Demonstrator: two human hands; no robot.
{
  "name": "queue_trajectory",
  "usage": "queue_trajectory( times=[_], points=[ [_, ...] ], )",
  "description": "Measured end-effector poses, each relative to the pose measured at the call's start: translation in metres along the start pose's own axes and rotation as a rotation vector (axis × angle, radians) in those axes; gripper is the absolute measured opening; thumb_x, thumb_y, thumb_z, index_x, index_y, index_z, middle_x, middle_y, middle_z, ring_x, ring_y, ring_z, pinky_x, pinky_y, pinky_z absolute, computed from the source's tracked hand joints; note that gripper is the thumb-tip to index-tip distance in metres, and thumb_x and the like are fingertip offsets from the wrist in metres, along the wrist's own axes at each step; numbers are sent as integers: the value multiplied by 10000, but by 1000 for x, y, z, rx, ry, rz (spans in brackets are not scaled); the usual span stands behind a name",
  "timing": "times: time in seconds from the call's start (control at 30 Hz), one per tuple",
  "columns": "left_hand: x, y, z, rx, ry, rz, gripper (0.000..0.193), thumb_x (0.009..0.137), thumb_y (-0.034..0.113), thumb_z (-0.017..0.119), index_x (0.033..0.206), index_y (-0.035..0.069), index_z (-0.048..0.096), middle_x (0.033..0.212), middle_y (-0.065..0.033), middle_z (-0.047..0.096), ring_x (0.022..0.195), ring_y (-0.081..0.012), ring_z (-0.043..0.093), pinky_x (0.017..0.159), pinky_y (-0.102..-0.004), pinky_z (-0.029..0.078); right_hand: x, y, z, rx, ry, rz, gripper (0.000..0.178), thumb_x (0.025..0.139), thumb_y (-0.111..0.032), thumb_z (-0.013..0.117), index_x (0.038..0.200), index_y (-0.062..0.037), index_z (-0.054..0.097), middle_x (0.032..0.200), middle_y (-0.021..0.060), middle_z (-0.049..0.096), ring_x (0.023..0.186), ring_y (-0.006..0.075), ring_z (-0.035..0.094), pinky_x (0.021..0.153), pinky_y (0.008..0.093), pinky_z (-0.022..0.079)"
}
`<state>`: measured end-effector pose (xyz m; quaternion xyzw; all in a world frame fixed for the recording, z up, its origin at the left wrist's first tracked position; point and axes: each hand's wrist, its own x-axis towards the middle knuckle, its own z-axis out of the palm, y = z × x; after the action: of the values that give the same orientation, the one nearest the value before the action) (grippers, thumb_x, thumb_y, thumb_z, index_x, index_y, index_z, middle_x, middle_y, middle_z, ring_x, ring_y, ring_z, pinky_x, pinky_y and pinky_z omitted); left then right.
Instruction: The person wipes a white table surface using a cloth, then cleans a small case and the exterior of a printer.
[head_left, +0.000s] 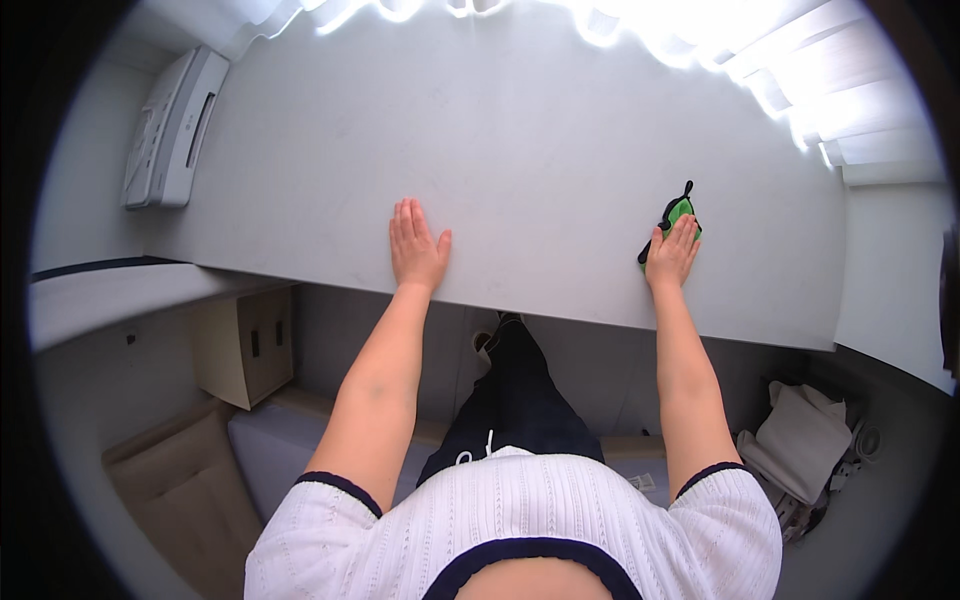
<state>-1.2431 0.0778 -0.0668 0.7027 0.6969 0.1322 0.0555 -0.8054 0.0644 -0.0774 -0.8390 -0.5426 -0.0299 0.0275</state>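
Observation:
On the pale grey tabletop (pixel 540 170), my left hand (pixel 415 250) lies flat with its fingers stretched out and the thumb spread to the right. Nothing is under or beside it that I can see. My right hand (pixel 672 255) rests, fingers extended, on top of a green cleaning cloth (pixel 681 209) with black edging and a black hanging loop. The loop points away from me. Part of the cloth is hidden beneath the palm and fingers; a dark-edged corner shows left of the wrist.
A white printer (pixel 185 130) stands at the table's far left. White curtains (pixel 830 90) hang along the back and right edges. Under the table's left end is a cabinet (pixel 245 345). A pale bag (pixel 800 440) and other items sit on the floor at lower right.

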Motion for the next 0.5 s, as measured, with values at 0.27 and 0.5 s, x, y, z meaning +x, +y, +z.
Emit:
queue_trajectory(
  times=[0.27,0.5],
  points=[
    [3,1,-13,-31,6,-46,910,850,395,625,1496,-30,146,1533,-216,198,1447,-382,155,1181,-494,163,40,-163,-5,86,-10,-381,652,966,-442,449,1529,-187,241,1585,132,210,1463,298,195,1183,464,159],
    [-4,-4,-12,57,-7,-114,956,860,505,581,1501,-40,126,1564,-225,131,1465,-381,101,1173,-548,101,-6,-394,-16,370,-110,-987,627,965,-495,444,1498,-186,329,1574,108,256,1466,255,197,1196,422,123]
  ],
)
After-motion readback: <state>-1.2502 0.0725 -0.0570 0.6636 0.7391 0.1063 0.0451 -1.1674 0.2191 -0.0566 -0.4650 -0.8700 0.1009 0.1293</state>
